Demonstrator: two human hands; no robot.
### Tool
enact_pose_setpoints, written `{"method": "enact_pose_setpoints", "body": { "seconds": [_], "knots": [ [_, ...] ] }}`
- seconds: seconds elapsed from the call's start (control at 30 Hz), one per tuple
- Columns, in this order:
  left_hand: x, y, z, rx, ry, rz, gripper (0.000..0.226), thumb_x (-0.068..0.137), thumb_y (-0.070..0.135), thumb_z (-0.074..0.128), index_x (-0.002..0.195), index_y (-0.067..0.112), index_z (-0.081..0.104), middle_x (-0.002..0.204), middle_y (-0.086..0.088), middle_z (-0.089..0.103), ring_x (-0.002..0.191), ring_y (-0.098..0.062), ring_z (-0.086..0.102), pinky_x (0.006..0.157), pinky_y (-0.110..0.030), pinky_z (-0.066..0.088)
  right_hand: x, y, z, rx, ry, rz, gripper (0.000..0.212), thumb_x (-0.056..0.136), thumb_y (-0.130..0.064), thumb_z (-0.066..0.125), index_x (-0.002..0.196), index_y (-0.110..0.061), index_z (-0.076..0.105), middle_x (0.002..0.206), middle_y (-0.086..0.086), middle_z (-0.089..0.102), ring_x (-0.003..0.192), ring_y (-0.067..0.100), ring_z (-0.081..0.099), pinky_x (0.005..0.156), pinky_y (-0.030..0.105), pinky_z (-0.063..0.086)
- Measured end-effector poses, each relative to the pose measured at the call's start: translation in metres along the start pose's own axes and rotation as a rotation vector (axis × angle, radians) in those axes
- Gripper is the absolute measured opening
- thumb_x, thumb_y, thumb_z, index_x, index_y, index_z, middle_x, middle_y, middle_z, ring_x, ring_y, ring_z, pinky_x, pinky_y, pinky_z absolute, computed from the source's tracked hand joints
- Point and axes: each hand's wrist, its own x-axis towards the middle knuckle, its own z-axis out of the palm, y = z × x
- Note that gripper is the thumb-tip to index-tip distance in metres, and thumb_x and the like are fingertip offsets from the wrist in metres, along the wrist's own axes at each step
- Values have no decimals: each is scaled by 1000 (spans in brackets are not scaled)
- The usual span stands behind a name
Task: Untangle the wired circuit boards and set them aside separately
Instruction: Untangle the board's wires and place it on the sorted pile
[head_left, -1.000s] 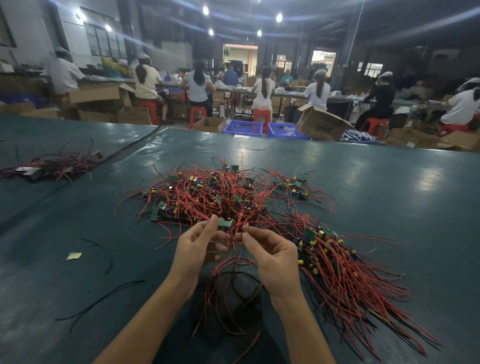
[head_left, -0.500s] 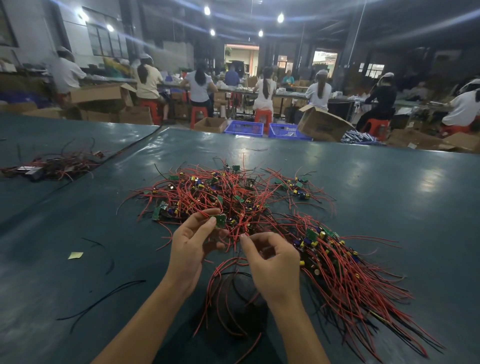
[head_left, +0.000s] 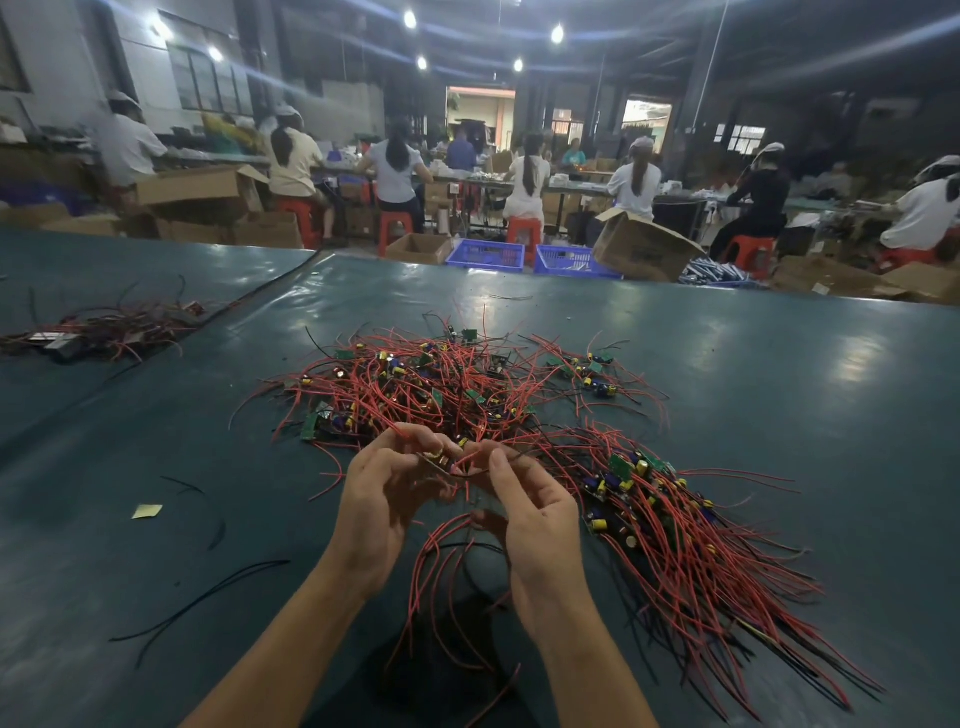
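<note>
- Hands meet at lower centre of the frame: the left hand (head_left: 379, 499) has its fingers curled, pinching a small circuit board (head_left: 438, 456); the right hand (head_left: 535, 514) pinches a red wire (head_left: 466, 459) just beside it.
- The tangled heap (head_left: 441, 384) of wired boards lies mid-frame, just above the hands, on the dark green surface (head_left: 779, 389).
- A second bundle (head_left: 675, 530), wires fanned toward the lower right, lies right of the right hand.
- A yellow scrap (head_left: 147, 512) sits at left.
</note>
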Motion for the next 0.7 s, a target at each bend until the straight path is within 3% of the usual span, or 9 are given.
{"method": "enact_pose_setpoints", "body": {
  "seconds": [0.1, 0.27, 0.37, 0.47, 0.57, 0.7],
  "knots": [
    [-1, -3, 2, 65, 35, -7, 37, 90, -6, 30, 84, 7, 63, 89, -15, 71, 72, -23, 64, 58, -27, 53, 1, -4, -3, 95, 76, -2, 7, 89, -17, 68, 95, -19, 71, 99, 2, 77, 86, 12, 70, 57, 20, 51],
    [-1, -6, 6, 60, -13, -77, 25, 90, -4, 41, 89, 5, 63, 90, -13, 72, 74, -18, 66, 61, -25, 54, 2, -4, -6, 115, 150, -16, 11, 84, -13, 73, 94, -13, 67, 92, 4, 77, 75, 10, 70, 55, 21, 52],
    [-2, -9, 8, 90, -40, -154, 9, 80, 12, 64, 87, 9, 67, 86, -10, 70, 75, -16, 65, 64, -24, 55, 1, -5, -7, 129, 177, -45, 19, 82, -10, 75, 97, -12, 65, 78, -1, 75, 64, 7, 67, 54, 19, 52],
    [-3, -14, 11, 142, -50, -263, 26, 67, 27, 73, 87, 11, 71, 84, -10, 69, 75, -19, 63, 65, -25, 55, 3, -5, -6, 175, 172, -50, 24, 83, -5, 72, 105, -10, 63, 77, 2, 75, 70, 12, 71, 61, 21, 57],
    [-6, -15, 16, 194, -80, -318, 25, 71, 32, 71, 82, 10, 73, 75, -11, 68, 59, -16, 62, 54, -21, 51, 3, -4, -6, 132, 181, -41, 11, 89, -9, 68, 89, -17, 75, 79, 5, 76, 75, 18, 72, 68, 27, 60],
    [-4, -15, 15, 266, -53, -322, 21, 78, 30, 70, 76, 9, 75, 73, -13, 69, 55, -14, 61, 53, -20, 51, 5, -4, -6, 84, 210, -48, 22, 91, -13, 67, 76, -24, 79, 73, 1, 73, 65, 11, 66, 62, 23, 57]
  ]
}}
